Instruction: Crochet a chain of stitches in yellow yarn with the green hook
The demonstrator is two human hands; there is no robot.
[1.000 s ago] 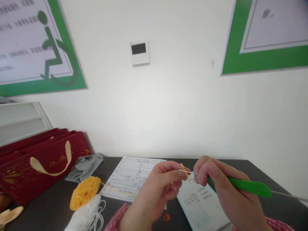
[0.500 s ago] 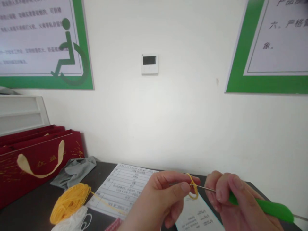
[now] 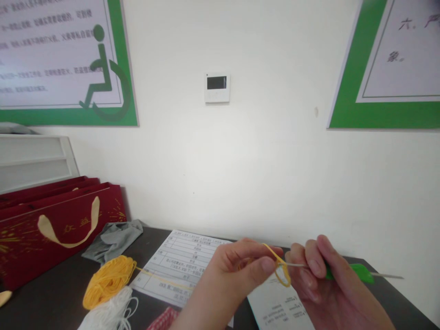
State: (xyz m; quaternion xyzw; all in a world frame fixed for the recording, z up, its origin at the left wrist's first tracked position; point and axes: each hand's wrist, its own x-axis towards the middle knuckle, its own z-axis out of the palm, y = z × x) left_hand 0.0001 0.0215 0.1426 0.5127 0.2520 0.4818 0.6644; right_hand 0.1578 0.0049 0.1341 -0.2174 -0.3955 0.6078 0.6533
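Observation:
Between thumb and forefinger, my left hand (image 3: 237, 275) pinches a small loop of yellow yarn (image 3: 283, 277); a strand runs up over the forefinger. My right hand (image 3: 325, 275) is closed around the green handle (image 3: 360, 272) of a crochet hook. The hook's thin metal shaft reaches left to the yarn loop at my left fingertips, where its tip is hard to make out. Another thin metal length sticks out beyond the handle on the right. A yellow yarn ball (image 3: 109, 280) lies at the left, its strand running toward my left hand.
White yarn (image 3: 110, 311) lies beside the yellow ball. Printed sheets (image 3: 168, 261) and a light card (image 3: 275, 305) are on the dark table under my hands. Red gift bags (image 3: 65, 229) and a grey cloth (image 3: 113, 238) stand at the left, before the white wall.
The crochet hook's handle has turned in my right hand, now nearly level, and its far metal end shows. Both hands stay close together at the loop. The view has shifted slightly.

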